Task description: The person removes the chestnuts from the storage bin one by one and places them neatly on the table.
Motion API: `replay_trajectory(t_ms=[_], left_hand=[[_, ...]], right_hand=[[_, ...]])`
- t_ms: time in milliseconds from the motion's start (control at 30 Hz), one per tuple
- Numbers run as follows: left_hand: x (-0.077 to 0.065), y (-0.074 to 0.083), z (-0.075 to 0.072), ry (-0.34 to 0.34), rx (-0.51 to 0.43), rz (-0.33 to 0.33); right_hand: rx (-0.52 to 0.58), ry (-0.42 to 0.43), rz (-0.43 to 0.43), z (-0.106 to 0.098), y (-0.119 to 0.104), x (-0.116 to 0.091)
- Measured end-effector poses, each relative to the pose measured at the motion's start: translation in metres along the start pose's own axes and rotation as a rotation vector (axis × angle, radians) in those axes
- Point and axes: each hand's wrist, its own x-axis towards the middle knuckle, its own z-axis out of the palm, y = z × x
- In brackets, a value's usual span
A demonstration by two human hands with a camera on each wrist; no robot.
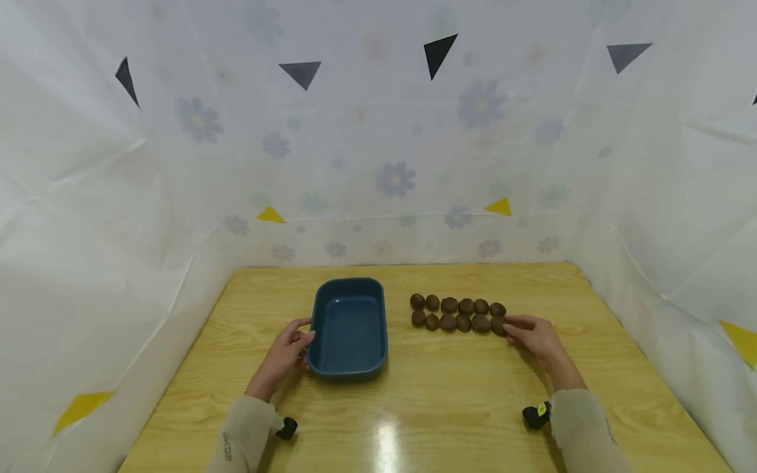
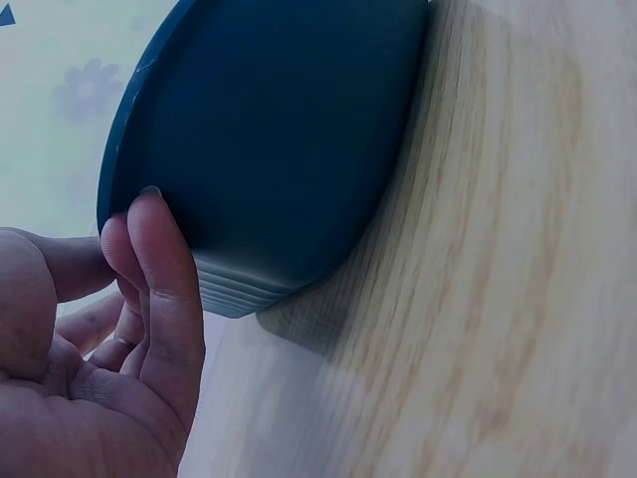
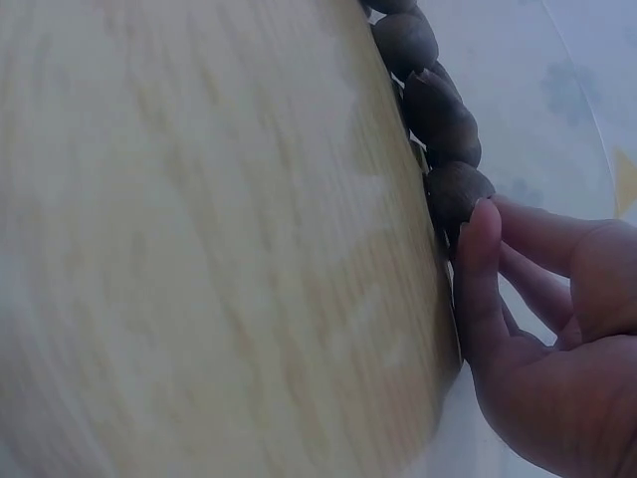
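Observation:
A dark blue rectangular baking dish (image 1: 349, 335) with rounded corners stands left of centre in the head view, nothing in it. My left hand (image 1: 286, 348) grips its left rim between thumb and fingers; in the left wrist view the fingertips (image 2: 157, 224) lie against the dish's outer wall (image 2: 269, 129). To the right, dark brown chestnuts (image 1: 448, 322) lie in two close rows. With thumb and fingers my right hand (image 1: 538, 338) pinches the chestnut (image 3: 458, 189) at the right end of the near row.
Everything stands on a wood-grain table (image 1: 426, 394). White sheeting with flowers (image 1: 396, 179) and taped triangles (image 1: 440, 54) rises behind and along both sides. A black wrist camera (image 1: 536, 416) sits at the right cuff, another (image 1: 287, 429) at the left.

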Motion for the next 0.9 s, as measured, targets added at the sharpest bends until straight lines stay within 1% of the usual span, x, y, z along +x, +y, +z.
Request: replay_trajectory(t_ms=[133,400,600,800,900], left_hand=[[0.0005,-0.0006,0.0008,0.001,-0.005,-0.005],[0.0012,-0.0001,0.0004,0.007,0.001,-0.002],[0.0009,0.0011,0.0007,0.013,0.003,0.009],[0.0011,0.0014,0.0017,0.028,-0.011,0.019],[0.0002,0.0010,-0.0006,0.036,-0.010,0.024]], right_hand=[[0.013,-0.006,0.006,0.0008,0.0015,0.0001],[0.020,-0.024,-0.011,0.0017,0.0017,0.0000],[-0.002,-0.022,-0.005,0.0009,-0.0003,-0.0008],[0.009,-0.012,-0.001,0.0030,-0.0025,-0.0012],[0.010,-0.002,-0.003,0.0030,-0.0049,-0.0011]])
